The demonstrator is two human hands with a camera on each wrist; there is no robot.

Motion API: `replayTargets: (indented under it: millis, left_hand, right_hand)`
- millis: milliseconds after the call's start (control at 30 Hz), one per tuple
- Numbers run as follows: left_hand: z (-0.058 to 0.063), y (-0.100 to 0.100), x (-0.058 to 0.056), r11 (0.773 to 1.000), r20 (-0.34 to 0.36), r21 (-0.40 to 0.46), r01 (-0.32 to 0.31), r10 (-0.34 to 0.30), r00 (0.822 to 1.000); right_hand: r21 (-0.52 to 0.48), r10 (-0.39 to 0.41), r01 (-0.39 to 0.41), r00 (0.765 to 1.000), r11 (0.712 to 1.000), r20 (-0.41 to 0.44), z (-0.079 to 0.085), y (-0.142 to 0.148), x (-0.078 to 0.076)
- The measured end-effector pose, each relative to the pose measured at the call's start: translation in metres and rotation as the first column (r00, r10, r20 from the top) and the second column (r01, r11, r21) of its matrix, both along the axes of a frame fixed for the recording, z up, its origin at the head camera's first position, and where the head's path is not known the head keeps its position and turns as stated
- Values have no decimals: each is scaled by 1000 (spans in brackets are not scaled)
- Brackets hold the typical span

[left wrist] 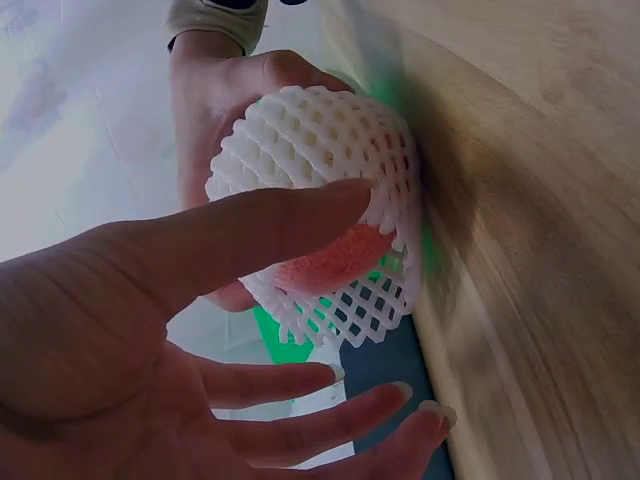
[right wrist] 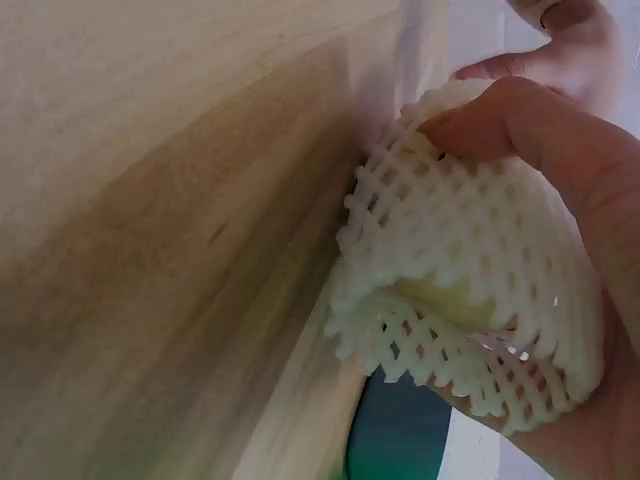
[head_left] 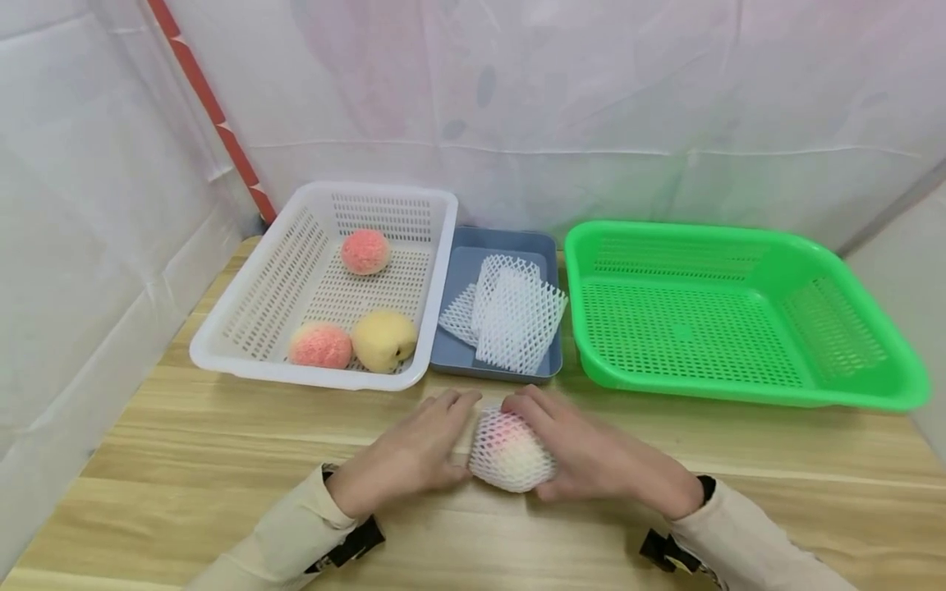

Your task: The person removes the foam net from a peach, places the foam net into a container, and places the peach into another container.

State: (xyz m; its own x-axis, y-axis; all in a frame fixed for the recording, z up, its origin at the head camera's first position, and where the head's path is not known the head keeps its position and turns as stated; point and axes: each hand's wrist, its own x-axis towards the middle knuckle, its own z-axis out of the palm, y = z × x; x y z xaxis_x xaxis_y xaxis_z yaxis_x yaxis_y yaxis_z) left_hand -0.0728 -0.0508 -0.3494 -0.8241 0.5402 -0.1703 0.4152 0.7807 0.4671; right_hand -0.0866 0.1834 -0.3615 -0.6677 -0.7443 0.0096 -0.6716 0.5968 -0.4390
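Note:
A pink and pale yellow peach (head_left: pixel 512 460) sits inside a white foam net sleeve (left wrist: pixel 290 135), low over the table in front of me. My right hand (head_left: pixel 584 451) grips it from the right, thumb and fingers curled round the net. To its left is my left hand (head_left: pixel 410 455), its fingers spread and fairly straight. In the left wrist view its thumb lies across the net. The sleeve's open end (right wrist: pixel 400 345) gapes in the right wrist view, and pink fruit shows near that end in the left wrist view.
A white basket (head_left: pixel 244 365) at the left holds two pink peaches (head_left: pixel 321 345) and a yellow fruit (head_left: pixel 384 340). Several foam nets (head_left: pixel 513 316) lie in a grey-blue tray (head_left: pixel 461 355) at the back middle. A green basket (head_left: pixel 739 394) stands at the right, before a fabric-covered wall.

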Motion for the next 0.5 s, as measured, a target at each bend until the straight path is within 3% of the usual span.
replayTargets:
  millis: [167,267,400,500]
  left_hand:
    - [-1,-4,-2,1000,56,-13,2,-1,998]
    - [2,-7,-2,999,111,-32,-33,36,993]
    - [6,-10,-4,996,142,-38,-76,80,987]
    - [8,-13,-6,996,127,-24,-80,83,988]
  right_hand:
    - [20,3,-3,1000,1000,4,2,4,0]
    - [21,-8,8,1000,1000,-11,8,10,5]
    - [-70,-34,32,999,997,-34,18,21,13]
    - [-137,-71,64,996,989,-48,24,28,18]
